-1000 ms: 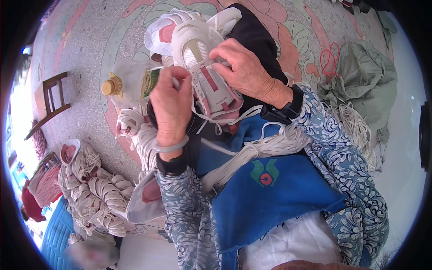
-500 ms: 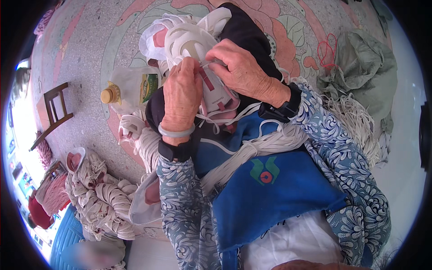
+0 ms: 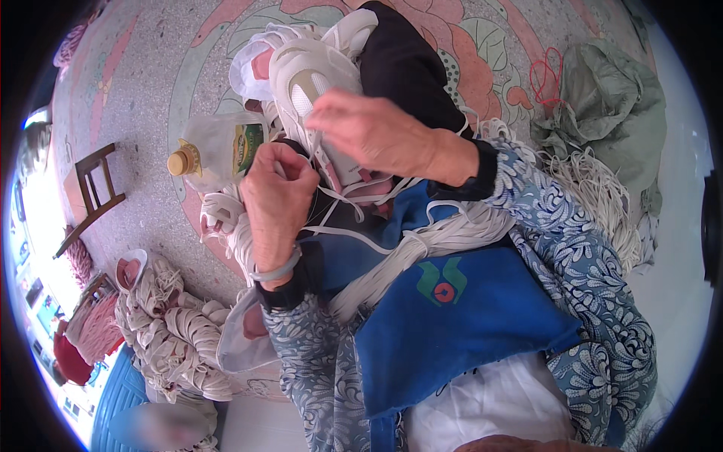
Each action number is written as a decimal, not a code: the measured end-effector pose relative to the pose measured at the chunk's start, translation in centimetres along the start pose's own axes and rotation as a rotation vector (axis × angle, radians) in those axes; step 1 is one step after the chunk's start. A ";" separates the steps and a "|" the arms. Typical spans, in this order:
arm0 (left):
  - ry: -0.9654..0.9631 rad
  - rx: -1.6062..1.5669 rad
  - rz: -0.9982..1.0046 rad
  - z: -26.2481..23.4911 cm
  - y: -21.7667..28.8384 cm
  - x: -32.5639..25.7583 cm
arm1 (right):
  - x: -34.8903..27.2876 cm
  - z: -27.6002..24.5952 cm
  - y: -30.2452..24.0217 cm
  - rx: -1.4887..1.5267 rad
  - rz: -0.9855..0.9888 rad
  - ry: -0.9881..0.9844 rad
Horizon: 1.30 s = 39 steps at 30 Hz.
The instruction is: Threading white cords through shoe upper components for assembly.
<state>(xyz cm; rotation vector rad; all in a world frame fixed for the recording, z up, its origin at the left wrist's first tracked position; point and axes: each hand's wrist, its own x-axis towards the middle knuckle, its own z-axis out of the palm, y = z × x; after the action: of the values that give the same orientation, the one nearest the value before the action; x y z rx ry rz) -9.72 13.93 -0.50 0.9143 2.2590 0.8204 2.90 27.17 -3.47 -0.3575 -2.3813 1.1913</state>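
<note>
A white and pink shoe upper [image 3: 301,79] lies across my dark-trousered lap, its tongue and lacing toward me. My left hand [image 3: 280,200] is closed in a pinch beside it, with a thin white shoelace [image 3: 320,197] running from the fingers. Over the lacing hovers my right hand [image 3: 388,139], its fingertips smeared by motion, so their grip cannot be made out. Nearer me, a thick bundle of white shoelaces [image 3: 407,260] rests on my blue apron [image 3: 467,324].
Wound bundles of shoe uppers [image 3: 181,324] pile on the floor at the left. A clear plastic jug [image 3: 218,154] with a yellow cap lies beside my lap. At the right are loose laces [image 3: 595,196] and a grey-green cloth sack [image 3: 617,113]. A small wooden chair [image 3: 94,188] stands far left.
My hands were together at the shoe's lacing and have moved apart. The left has drawn back toward me and leftward; the right has turned over the upper.
</note>
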 end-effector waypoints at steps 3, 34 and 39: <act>0.082 -0.020 0.058 1.2 0.4 -0.1 | 0.4 1.5 0.9 -0.162 -0.156 -0.293; -0.039 -0.938 -0.216 0.0 -1.2 -3.4 | -0.3 -3.1 -3.6 0.804 0.604 -0.438; -0.044 -1.014 -0.265 -0.3 -0.8 -4.8 | -0.9 -4.6 -7.3 1.031 0.525 -0.701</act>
<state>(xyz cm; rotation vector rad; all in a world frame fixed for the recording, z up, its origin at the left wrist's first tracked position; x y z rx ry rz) -7.32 9.77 0.42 0.1453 1.5201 1.5485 5.75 25.60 4.56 -0.2186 -1.7688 2.9391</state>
